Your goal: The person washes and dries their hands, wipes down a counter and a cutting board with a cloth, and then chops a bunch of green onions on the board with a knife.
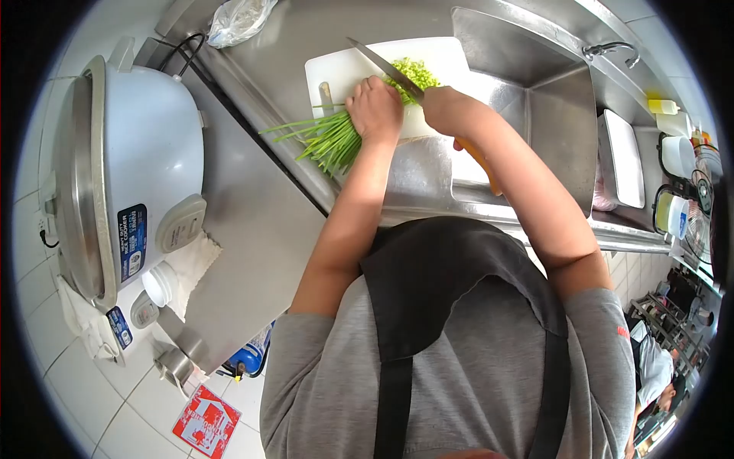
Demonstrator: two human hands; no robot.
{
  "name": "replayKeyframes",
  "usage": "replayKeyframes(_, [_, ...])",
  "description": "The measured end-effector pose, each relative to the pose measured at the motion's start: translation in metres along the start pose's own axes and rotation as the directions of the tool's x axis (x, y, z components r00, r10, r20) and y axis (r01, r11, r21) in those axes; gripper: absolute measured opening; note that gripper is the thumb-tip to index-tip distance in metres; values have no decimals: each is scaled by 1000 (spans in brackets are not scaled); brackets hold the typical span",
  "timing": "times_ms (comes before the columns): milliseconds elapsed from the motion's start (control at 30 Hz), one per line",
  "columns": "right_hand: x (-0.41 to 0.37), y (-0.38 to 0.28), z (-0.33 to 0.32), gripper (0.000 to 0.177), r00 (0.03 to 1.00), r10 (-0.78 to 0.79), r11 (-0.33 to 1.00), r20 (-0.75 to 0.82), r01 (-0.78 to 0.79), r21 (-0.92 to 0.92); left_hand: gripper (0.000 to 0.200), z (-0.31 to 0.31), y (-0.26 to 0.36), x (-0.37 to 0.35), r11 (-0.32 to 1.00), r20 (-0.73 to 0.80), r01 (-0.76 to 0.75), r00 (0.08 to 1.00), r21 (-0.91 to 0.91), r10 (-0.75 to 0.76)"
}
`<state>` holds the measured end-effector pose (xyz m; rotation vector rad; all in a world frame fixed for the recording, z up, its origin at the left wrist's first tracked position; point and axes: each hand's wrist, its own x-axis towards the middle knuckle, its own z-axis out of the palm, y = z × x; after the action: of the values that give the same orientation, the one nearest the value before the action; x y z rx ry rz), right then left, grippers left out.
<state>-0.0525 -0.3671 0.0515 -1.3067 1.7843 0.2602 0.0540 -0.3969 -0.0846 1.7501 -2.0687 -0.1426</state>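
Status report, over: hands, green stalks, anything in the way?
Left hand holds down long green stalks on white rectangular cutting board. Right hand grips steel knife, blade at cut ends. Nothing blocks the blade.

Rice cooker [130, 176] on counter [252, 229]; plastic bag [238, 19] behind; sink [566, 115], faucet [608, 50].

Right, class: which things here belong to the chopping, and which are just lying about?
In use: left hand holding chives; right hand gripping knife; board.
Lying about: rice cooker; bag; sink; tap.
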Motion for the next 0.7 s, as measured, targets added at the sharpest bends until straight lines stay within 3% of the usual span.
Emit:
replayKeyframes(600, [-6, 0, 11, 28, 1000, 27, 999, -1, -27, 38, 16, 1, -1, 1, 999, 30, 18, 999, -28, -17])
replayKeyframes(700, [-7, 4, 17, 26, 997, -5, 997, -80, 11, 74, 16, 5, -2, 1, 1000, 1, 17, 1000, -4, -17])
